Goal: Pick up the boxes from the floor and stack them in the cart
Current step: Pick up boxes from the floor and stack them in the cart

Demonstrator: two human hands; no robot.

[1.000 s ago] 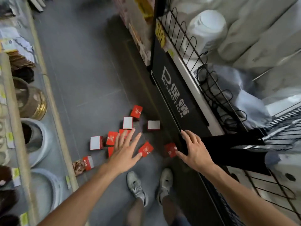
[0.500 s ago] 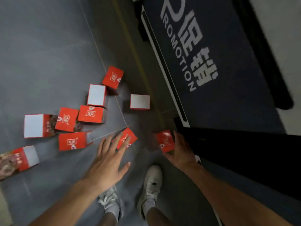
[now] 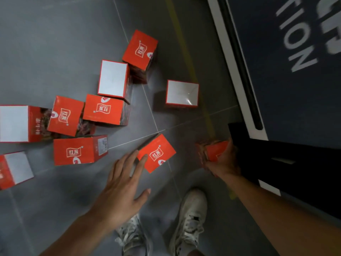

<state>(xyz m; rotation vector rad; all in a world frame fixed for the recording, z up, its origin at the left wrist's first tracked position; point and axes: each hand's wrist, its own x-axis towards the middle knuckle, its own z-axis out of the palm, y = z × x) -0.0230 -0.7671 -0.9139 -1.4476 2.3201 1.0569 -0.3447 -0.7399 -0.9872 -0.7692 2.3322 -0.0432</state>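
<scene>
While my right hand [image 3: 224,159] wraps its fingers round a red box [image 3: 215,151] beside the dark stand, my left hand [image 3: 121,183] is spread flat and loose, its fingertips [image 3: 143,157] just touching the near edge of the tilted box [image 3: 156,154] in front of my shoes [image 3: 188,218]; neither box looks clear of the grey floor [image 3: 55,43] as far as I can judge. What worries me is the left side: with straight fingers on one edge only, I could push that box away across the tiles instead of taking it; a one-sided nip might also dent the thin card. On the right, the box is blurred and half hidden by my palm, so I cannot tell how firm the hold is; it may slip as I rise. Other boxes lie scattered to the left, some red face up, some white face up [image 3: 181,93], several touching in a cluster [image 3: 103,109]; reaching over them could knock them apart. As for the cart, I cannot see inside it from here; every visible box is shut, contents hidden.
</scene>
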